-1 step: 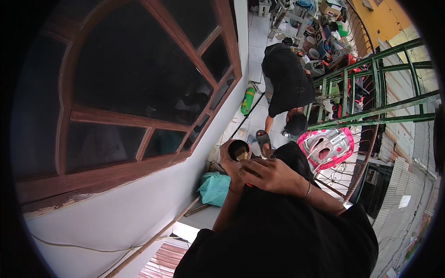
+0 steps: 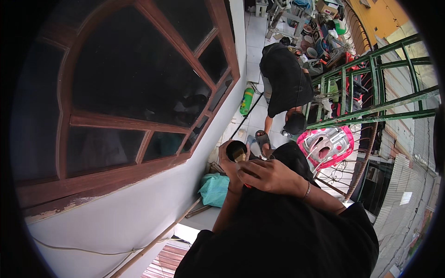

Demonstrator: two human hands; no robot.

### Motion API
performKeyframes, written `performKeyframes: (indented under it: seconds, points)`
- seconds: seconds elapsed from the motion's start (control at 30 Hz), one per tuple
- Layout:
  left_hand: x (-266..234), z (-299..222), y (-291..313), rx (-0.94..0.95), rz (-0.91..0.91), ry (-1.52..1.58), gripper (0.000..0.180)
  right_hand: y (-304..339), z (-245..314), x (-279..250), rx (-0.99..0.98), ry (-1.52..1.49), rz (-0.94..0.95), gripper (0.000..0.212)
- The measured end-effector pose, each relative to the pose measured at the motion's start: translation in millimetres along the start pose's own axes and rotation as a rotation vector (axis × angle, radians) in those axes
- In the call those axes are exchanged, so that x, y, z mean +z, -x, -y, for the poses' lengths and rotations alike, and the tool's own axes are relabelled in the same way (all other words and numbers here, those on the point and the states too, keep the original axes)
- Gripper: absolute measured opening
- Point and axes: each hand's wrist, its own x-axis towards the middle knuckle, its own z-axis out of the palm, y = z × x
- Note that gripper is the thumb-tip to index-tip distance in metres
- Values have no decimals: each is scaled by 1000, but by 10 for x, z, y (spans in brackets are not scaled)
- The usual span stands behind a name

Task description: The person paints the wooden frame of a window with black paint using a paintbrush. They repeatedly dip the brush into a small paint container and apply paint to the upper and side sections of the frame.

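Observation:
My left hand is wrapped around a dark round cup, whose opening faces up and holds something yellowish-brown. Over its near rim my right hand is closed on what looks like a paintbrush: a pale, bristle-like end reaches into the cup. A bit of red-orange, perhaps its handle, shows below the right fingers. My fingers hide most of the brush, and the cup's outer wall is largely covered by the left hand.
Ahead, a person in black bends over the tiled floor beside a green bottle-shaped thing. A green metal frame and a pink-edged seat stand right. A wood-framed window fills the left wall. A turquoise bag lies below.
The view has shifted slightly. My hands keep the same hold, and the pale brush end shows a little differently against the cup's rim.

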Motion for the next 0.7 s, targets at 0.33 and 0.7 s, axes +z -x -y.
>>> performKeyframes:
  seconds: [0.33, 0.7]
  points:
    - [91, -182, -264, 91, 76, 127, 49, 82, -234, -75, 163, -161, -184, 37]
    - [255, -364, -370, 206, 125, 98, 48, 76, -273, -332, 235, -56, -136, 43]
